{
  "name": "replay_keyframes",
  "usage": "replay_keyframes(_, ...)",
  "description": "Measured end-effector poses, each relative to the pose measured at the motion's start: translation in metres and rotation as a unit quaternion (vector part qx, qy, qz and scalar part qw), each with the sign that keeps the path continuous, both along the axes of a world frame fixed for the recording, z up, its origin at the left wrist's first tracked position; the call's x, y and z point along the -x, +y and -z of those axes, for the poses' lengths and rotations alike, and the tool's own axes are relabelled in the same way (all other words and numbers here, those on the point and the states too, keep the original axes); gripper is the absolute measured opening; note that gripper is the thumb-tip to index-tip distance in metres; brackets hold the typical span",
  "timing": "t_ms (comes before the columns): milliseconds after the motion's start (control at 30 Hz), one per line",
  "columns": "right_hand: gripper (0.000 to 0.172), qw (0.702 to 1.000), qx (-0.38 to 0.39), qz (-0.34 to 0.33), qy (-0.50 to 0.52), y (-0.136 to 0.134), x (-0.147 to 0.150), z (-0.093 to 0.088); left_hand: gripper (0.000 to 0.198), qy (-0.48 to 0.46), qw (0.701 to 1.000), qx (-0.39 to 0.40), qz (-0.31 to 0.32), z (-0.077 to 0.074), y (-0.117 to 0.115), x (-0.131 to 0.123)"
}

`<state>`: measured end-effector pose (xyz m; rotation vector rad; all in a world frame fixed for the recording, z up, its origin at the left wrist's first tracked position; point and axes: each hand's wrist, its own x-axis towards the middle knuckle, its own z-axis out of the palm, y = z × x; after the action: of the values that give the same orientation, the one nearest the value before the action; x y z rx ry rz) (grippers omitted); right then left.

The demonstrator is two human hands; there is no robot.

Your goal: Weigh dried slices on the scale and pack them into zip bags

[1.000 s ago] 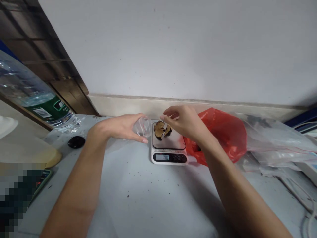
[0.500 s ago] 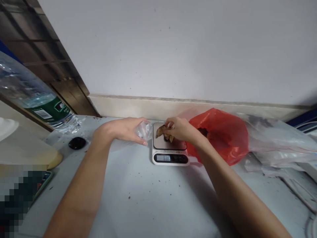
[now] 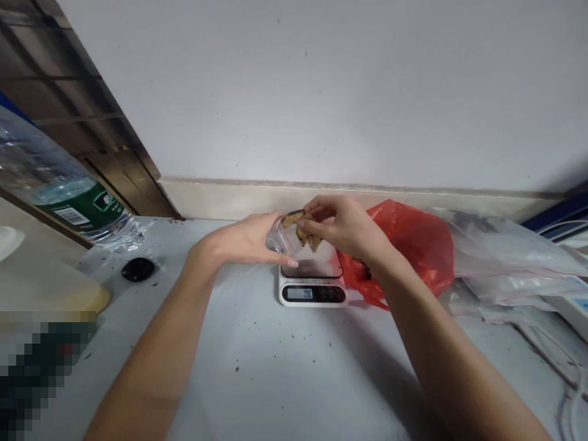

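Observation:
Brown dried pieces (image 3: 313, 239), wrinkled like dried mushroom slices, are pinched in the fingers of my right hand (image 3: 346, 223). They are at the mouth of a small clear zip bag (image 3: 281, 237), and I cannot tell how far inside they are. My left hand (image 3: 248, 239) grips this bag from the left, thumb below and fingers above. Under both hands stands a white digital kitchen scale (image 3: 313, 296). Its display reads about 0.0, and the bare plate shows below the held pieces.
A red plastic bag (image 3: 420, 245) stands gaping to the right of the scale. Clear plastic bags (image 3: 509, 251) lie further right, beside a cable. At left are a large water bottle (image 3: 87, 205) and a black round lid (image 3: 138, 269). Dark crumbs dot the table (image 3: 257, 380).
My right hand has lifted the brown pieces off the scale and moved them up and left to the zip bag. My left hand brought the bag rightward. The reading dropped to about zero.

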<state>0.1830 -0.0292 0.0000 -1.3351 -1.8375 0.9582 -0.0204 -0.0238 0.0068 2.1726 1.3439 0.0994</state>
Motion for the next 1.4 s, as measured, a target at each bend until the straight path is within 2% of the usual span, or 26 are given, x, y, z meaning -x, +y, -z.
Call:
replay_keyframes(100, 0.011, 0.998, -0.028, -0.016, 0.046, -0.008, 0.008, -0.008, 0.072, -0.051, 0.998, -0.017, -0.012, -0.005, -0.002, -0.002)
replay_keyframes(200, 0.014, 0.993, -0.063, -0.026, 0.097, -0.009, 0.004, -0.012, 0.079, -0.077, 0.996, -0.026, -0.034, -0.010, -0.003, -0.001)
replay_keyframes(267, 0.014, 0.989, -0.096, -0.007, 0.114, -0.004, -0.002, -0.011, 0.086, -0.071, 0.996, -0.035, -0.051, -0.013, -0.004, 0.002)
replay_keyframes(333, 0.017, 0.991, -0.117, 0.011, 0.064, 0.002, -0.008, -0.006, 0.091, -0.048, 0.996, -0.031, -0.063, -0.016, -0.005, 0.006)
replay_keyframes(400, 0.026, 0.993, -0.108, -0.004, -0.049, 0.007, -0.012, 0.002, 0.091, -0.020, 0.997, -0.025, -0.068, -0.017, -0.005, 0.011)
replay_keyframes(467, 0.035, 0.979, -0.074, -0.061, -0.179, 0.010, -0.013, 0.010, 0.087, 0.008, 0.998, -0.023, -0.065, -0.016, -0.004, 0.015)
replay_keyframes(533, 0.041, 0.957, -0.050, -0.119, -0.260, 0.012, -0.011, 0.016, 0.082, 0.032, 0.998, -0.021, -0.057, -0.013, -0.001, 0.017)
replay_keyframes(600, 0.043, 0.944, -0.047, -0.143, -0.292, 0.013, -0.008, 0.021, 0.078, 0.065, 0.997, -0.005, -0.047, -0.006, 0.003, 0.018)
replay_keyframes(700, 0.039, 0.943, -0.057, -0.130, -0.303, 0.015, -0.005, 0.024, 0.077, 0.110, 0.993, 0.026, -0.040, 0.005, 0.008, 0.016)
replay_keyframes(767, 0.036, 0.950, -0.065, -0.123, -0.279, 0.014, -0.003, 0.023, 0.076, 0.128, 0.990, 0.039, -0.041, 0.009, 0.010, 0.014)
replay_keyframes(833, 0.034, 0.970, -0.073, -0.131, -0.191, 0.011, 0.000, 0.020, 0.072, 0.117, 0.992, 0.033, -0.032, 0.009, 0.010, 0.014)
replay_keyframes(933, 0.043, 0.983, -0.109, -0.131, -0.065, 0.007, 0.000, 0.014, 0.071, 0.053, 0.998, 0.016, -0.014, -0.001, 0.005, 0.017)
replay_keyframes(1000, 0.051, 0.977, -0.151, -0.127, -0.077, 0.005, -0.003, 0.010, 0.077, 0.015, 1.000, 0.005, -0.016, -0.010, 0.001, 0.021)
replay_keyframes(1033, 0.049, 0.972, -0.170, -0.131, -0.093, 0.005, -0.006, 0.008, 0.082, -0.003, 1.000, -0.002, -0.017, -0.014, -0.001, 0.023)
replay_keyframes(1100, 0.028, 0.965, -0.194, -0.150, -0.096, 0.005, -0.012, 0.005, 0.084, -0.052, 0.998, -0.018, -0.015, -0.020, -0.004, 0.027)
replay_keyframes(1133, 0.014, 0.964, -0.199, -0.159, -0.075, 0.006, -0.015, 0.003, 0.079, -0.086, 0.996, -0.028, -0.011, -0.022, -0.005, 0.029)
replay_keyframes(1167, 0.008, 0.965, -0.201, -0.163, -0.043, 0.006, -0.018, 0.002, 0.071, -0.125, 0.991, -0.039, -0.008, -0.023, -0.005, 0.029)
replay_keyframes(1267, 0.023, 0.971, -0.174, -0.152, 0.060, 0.003, -0.022, -0.004, 0.044, -0.231, 0.970, -0.078, -0.015, -0.025, -0.007, 0.025)
replay_keyframes(1400, 0.026, 0.975, -0.150, -0.110, 0.125, -0.005, -0.023, -0.014, 0.027, -0.288, 0.948, -0.132, -0.041, -0.029, -0.012, 0.015)
